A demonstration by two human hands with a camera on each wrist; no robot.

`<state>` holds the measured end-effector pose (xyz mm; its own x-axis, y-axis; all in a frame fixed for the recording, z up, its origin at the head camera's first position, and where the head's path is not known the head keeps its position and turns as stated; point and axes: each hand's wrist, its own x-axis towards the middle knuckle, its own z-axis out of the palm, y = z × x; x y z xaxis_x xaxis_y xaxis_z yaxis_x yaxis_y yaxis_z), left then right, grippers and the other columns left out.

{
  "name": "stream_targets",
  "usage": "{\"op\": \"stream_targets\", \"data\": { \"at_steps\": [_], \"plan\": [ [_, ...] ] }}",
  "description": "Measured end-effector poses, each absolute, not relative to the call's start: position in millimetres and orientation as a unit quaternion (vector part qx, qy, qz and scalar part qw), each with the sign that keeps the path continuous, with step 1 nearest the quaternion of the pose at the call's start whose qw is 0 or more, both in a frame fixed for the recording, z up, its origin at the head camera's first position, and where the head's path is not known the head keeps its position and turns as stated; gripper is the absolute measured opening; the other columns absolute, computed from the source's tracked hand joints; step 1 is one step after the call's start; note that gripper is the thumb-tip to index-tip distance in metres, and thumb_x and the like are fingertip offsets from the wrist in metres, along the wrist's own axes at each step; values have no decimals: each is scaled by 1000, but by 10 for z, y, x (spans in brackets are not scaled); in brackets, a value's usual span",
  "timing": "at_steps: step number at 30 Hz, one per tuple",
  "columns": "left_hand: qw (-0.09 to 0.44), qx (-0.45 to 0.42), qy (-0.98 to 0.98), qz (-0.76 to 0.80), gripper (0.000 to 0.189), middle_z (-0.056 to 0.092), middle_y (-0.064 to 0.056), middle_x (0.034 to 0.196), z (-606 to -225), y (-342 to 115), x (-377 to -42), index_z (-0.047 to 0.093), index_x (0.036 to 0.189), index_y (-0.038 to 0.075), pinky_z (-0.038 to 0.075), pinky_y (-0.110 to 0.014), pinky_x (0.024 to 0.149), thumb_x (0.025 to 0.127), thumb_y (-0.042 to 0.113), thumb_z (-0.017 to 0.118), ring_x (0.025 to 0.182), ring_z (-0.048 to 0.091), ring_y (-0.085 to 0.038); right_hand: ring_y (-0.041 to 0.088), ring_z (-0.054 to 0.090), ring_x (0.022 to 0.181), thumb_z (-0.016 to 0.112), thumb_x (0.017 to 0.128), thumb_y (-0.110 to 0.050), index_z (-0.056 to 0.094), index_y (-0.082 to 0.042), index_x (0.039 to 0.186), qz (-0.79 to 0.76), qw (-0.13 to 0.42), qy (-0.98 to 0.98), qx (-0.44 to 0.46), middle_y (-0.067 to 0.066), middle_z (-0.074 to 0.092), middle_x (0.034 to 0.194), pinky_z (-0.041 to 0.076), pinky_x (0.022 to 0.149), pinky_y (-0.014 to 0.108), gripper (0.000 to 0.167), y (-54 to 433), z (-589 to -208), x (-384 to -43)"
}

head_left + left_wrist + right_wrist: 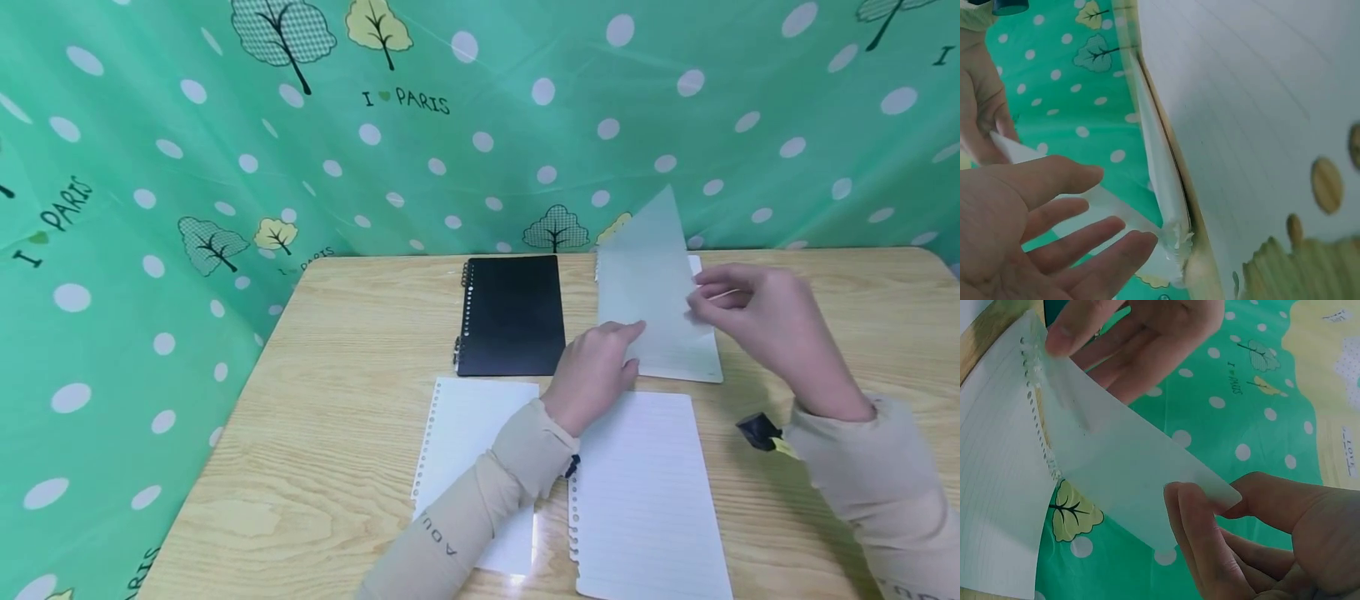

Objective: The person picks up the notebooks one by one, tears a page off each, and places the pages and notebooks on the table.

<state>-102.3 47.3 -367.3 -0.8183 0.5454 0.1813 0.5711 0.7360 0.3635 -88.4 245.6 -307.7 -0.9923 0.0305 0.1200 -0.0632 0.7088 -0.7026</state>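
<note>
A translucent plastic cover (pixel 645 267) stands partly lifted from a ring-bound notebook (pixel 701 367) at the back right. My right hand (pixel 772 325) pinches this cover at one corner, between thumb and fingers, as the right wrist view shows. Over the notebook's near left part is my left hand (pixel 596 371), its fingers loosely spread beside the cover (pixel 1107 209). In the right wrist view, lined pages (pixel 997 444) hang from the binding, next to the sheet's punched edge.
To the left lies a black ring-bound notebook (pixel 513 317). Nearer are two loose punched sheets, a left one (pixel 480 417) partly under my left sleeve and a lined right one (pixel 645 492). A small black object (pixel 759 432) shows by the right sleeve. A green patterned cloth (pixel 480 125) hangs behind.
</note>
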Motion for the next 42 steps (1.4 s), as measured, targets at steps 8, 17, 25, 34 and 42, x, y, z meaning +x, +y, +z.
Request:
{"op": "stream_targets", "data": {
  "at_steps": [8, 17, 25, 34, 42],
  "plan": [
    [20, -322, -924, -204, 43, 67, -3, 127, -3721, 451, -1060, 61, 136, 14, 55, -20, 88, 93, 12, 68, 113, 66, -14, -6, 66, 74, 68, 93, -26, 66, -4, 120, 360, 14, -933, -3, 17, 72, 105, 47, 63, 12, 35, 2622, -3116, -965],
    [-3, -324, -929, -177, 40, 62, -6, 136, -3736, 478, -1061, 65, 133, 16, 52, -24, 98, 93, 9, 68, 124, 60, -18, 40, 65, 108, 67, 94, -28, 60, 0, 125, 342, -64, -938, -7, 18, 64, 115, 50, 76, 30, 42, 2866, -3196, -1076],
    [-11, -323, -932, -166, 39, 62, -5, 136, -3759, 520, -1080, 67, 130, 17, 53, -23, 96, 92, 5, 68, 125, 59, -18, 28, 66, 94, 71, 92, -31, 58, 2, 124, 323, -106, -940, -16, 18, 63, 113, 50, 74, 34, 47, 2986, -3260, -1156],
    [1, -330, -933, -141, 36, 62, -6, 135, -3816, 528, -1103, 70, 125, 17, 54, -22, 92, 91, 4, 68, 125, 59, -17, 16, 65, 81, 72, 92, -28, 57, 4, 120, 321, -146, -936, -7, 13, 63, 104, 48, 67, 28, 45, 3040, -3343, -1203],
    [1, -343, -930, -130, 31, 65, -4, 132, -3819, 536, -1106, 74, 119, 17, 54, -20, 90, 92, 3, 67, 124, 60, -15, 23, 63, 86, 73, 91, -26, 58, 7, 116, 302, -166, -939, 3, 15, 64, 103, 48, 71, 31, 45, 3092, -3443, -1235]
  ]
}}
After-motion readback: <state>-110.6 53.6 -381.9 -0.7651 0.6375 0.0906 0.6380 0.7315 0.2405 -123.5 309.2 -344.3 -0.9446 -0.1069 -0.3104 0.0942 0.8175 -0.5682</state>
